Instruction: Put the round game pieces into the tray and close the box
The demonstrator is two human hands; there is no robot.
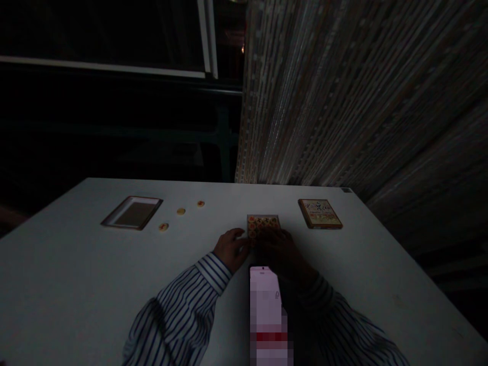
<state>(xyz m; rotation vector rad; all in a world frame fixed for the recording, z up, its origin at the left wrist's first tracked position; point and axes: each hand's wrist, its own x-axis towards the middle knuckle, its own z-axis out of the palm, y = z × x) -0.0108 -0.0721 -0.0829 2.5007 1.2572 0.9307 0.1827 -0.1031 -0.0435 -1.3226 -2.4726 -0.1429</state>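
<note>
A small square tray of round game pieces (263, 223) lies on the white table (76, 284) just past my hands. My left hand (230, 248) rests at the tray's left near corner, fingers curled against its edge. In deep shadow, my right hand (280, 247) lies over the tray's near right part, and its fingers are hard to make out. Both sleeves are striped. Three loose round pieces (180, 211) lie to the left on the table.
An empty box lid or tray (131, 212) lies at the far left. A printed square box cover (319, 213) lies at the far right. A lit phone screen (267, 310) stands between my forearms. A striped curtain (343, 91) hangs behind the table.
</note>
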